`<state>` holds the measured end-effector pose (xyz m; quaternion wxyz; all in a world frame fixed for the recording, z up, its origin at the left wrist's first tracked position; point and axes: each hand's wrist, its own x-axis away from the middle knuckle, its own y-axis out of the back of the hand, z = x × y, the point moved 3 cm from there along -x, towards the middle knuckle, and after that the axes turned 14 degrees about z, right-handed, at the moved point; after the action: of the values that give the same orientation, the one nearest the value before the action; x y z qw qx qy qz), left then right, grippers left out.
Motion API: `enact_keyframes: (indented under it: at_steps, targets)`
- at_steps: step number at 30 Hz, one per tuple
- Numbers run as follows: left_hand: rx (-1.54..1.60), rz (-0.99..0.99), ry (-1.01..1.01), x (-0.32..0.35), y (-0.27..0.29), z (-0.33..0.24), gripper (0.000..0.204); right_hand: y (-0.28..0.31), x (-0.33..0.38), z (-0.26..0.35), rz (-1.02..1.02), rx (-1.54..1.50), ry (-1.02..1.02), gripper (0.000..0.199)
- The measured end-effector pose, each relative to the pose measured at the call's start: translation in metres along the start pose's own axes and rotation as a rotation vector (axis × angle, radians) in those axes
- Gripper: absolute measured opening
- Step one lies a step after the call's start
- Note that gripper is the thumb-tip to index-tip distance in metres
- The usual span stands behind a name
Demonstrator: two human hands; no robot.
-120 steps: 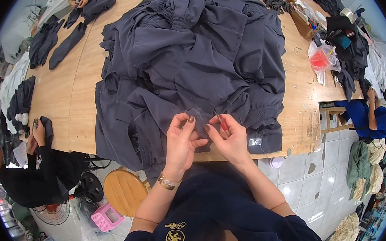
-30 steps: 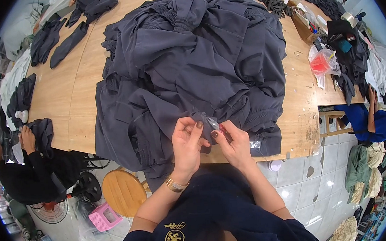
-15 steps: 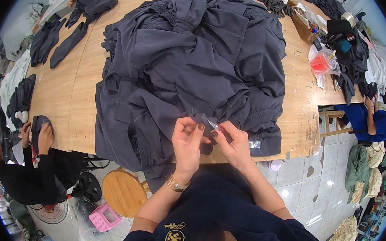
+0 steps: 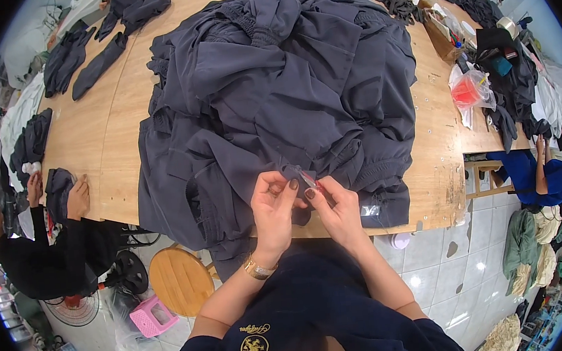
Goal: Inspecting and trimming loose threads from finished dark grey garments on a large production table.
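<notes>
A big heap of dark grey garments (image 4: 287,88) with gathered elastic parts lies before me, reaching the table's near edge. At its near side my left hand (image 4: 272,206) pinches a bit of grey cloth (image 4: 291,172) between thumb and fingers. Close beside it, my right hand (image 4: 341,213) is closed on a small red-handled tool (image 4: 318,186) with a pale, slim tip, which meets the pinched cloth. Its exact kind is mostly hidden by my fingers. Below my right hand, a shiny clear patch (image 4: 370,211) shows on the cloth.
The heap rests on a wooden table (image 4: 438,182). At left a co-worker (image 4: 40,250) handles dark cloth; another person in blue (image 4: 548,175) sits at right. A red drink in a plastic bag (image 4: 469,91) stands on the right side. A round stool (image 4: 181,281) is below left.
My right hand and the red-handled tool have shifted slightly; my left hand stays almost still. At left, the co-worker's hands have moved apart around the dark cloth.
</notes>
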<state>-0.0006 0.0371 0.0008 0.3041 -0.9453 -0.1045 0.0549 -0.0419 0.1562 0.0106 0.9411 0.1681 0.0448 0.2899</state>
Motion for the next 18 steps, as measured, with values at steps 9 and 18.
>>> enact_keyframes:
  at_steps: [9,18]
  targets:
    - [0.003,-0.013,0.0,0.0003,0.0011,0.001,0.01,-0.0012,0.0004,-0.0054,-0.01,-0.092,-0.004,0.026]
    - [0.029,-0.016,0.026,-0.0003,0.0025,0.0009,0.011,-0.0022,0.0012,-0.005,-0.001,-0.119,-0.016,0.026]
